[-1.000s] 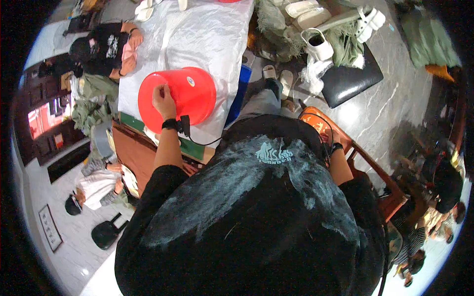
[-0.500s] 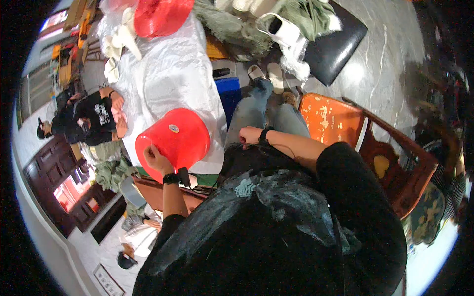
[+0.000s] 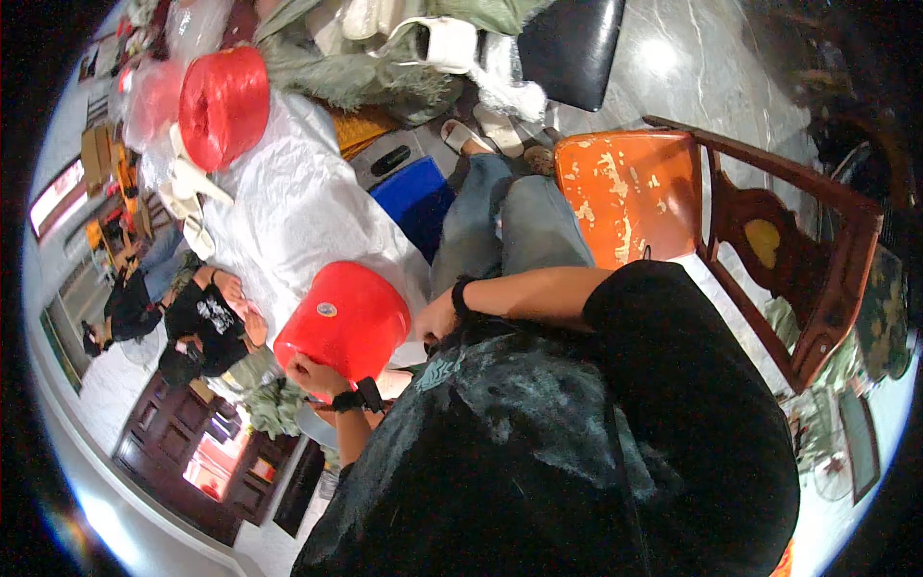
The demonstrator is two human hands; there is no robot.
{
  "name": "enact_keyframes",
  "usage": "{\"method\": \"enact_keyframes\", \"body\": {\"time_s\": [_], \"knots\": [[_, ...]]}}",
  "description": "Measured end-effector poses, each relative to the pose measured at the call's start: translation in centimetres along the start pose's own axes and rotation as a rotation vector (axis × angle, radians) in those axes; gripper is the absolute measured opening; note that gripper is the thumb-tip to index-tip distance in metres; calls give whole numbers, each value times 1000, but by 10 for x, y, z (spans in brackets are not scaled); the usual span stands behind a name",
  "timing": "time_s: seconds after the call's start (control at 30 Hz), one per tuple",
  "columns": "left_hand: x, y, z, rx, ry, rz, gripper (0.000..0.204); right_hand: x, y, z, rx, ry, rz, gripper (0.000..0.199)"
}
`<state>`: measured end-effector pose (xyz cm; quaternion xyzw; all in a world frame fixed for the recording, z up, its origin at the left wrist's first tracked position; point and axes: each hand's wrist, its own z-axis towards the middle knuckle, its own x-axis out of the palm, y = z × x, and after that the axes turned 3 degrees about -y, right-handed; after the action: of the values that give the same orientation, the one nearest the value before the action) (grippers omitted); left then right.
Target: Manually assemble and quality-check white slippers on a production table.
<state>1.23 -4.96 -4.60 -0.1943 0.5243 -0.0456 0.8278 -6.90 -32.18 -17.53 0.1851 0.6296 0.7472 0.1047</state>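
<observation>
A smooth red drum-shaped thing point(image 3: 361, 313) with a small round sticker stands on the near end of the white-covered table; it resembles a roll of plastic twine. My left hand point(image 3: 315, 376) is at its near left edge, fingers curled closed against or just over the red surface. What the fingers hold, if anything, is hidden. My right hand point(image 3: 437, 319) is closed in front of my waist, beside the red thing and apart from it. Its fingertips are turned away, so I cannot make out anything inside.
A second red roll point(image 3: 223, 108) and several white slippers point(image 3: 197, 183) lie farther along the white sheet point(image 3: 288, 183). A co-worker point(image 3: 207, 322) has hands on the table's left side. An orange chair point(image 3: 630, 197) stands at right, a blue box point(image 3: 413, 207) by my legs.
My view has turned, so the table and chair sit differently in the picture. My left hand has gone from over the red thing to its near edge. My right hand has drawn closer to it.
</observation>
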Motion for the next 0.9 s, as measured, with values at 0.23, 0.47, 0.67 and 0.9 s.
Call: {"method": "enact_keyframes", "body": {"time_s": [0.23,0.47,0.67,0.9], "knots": [[-1,-23,-7,-9,28,106,28,-1,-12,0,-107,-57,-58,17],[-3,-25,-6,-28,28,102,27,-6,-22,7,51,-1,-112,20],[-2,-35,-12,5,-36,72,23,-15,-19,9,45,23,-96,21],[-16,-20,-5,-38,-2,109,25,-2,-24,22,-64,89,-95,21]]}}
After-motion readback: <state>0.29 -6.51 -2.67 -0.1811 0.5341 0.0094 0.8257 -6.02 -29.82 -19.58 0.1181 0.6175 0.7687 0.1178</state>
